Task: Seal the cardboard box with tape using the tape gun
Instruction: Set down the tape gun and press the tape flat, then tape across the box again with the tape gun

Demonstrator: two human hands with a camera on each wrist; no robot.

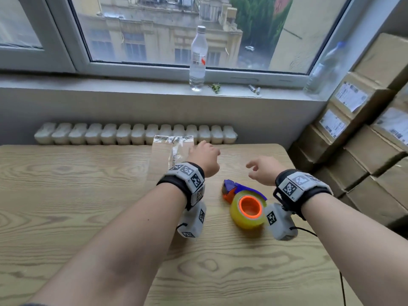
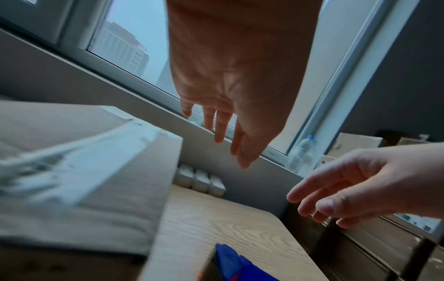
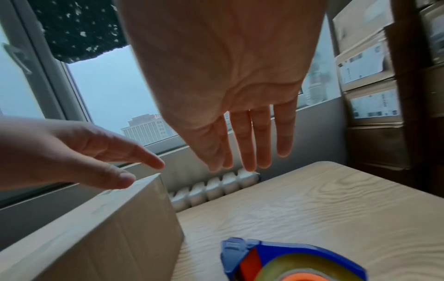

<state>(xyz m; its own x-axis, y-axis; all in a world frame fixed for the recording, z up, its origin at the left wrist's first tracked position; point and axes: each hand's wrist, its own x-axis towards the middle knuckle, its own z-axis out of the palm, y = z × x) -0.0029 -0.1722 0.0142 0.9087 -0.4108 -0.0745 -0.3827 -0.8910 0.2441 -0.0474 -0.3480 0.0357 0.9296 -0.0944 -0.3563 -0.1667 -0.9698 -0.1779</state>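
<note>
The cardboard box (image 1: pixel 164 154) stands at the table's far edge, with shiny clear tape along its top seam. My left hand (image 1: pixel 204 154) hovers by the box's right side, fingers straight and empty; in its wrist view the left hand (image 2: pixel 228 114) is above the box (image 2: pixel 108 171). The blue and orange tape gun (image 1: pixel 244 200), holding a yellowish tape roll, lies on the table between my wrists. My right hand (image 1: pixel 261 170) floats above and beyond it, fingers loosely spread, holding nothing. The right wrist view shows the right hand (image 3: pixel 240 123) over the tape gun (image 3: pixel 288 260) and box (image 3: pixel 108 228).
The wooden table (image 1: pixel 77 206) ends at a radiator (image 1: pixel 132 133) under the windowsill. A clear water bottle (image 1: pixel 198 59) and two batteries (image 1: pixel 254 88) sit on the sill. Stacked cardboard cartons (image 1: pixel 364 140) rise at the right, close to the table's corner.
</note>
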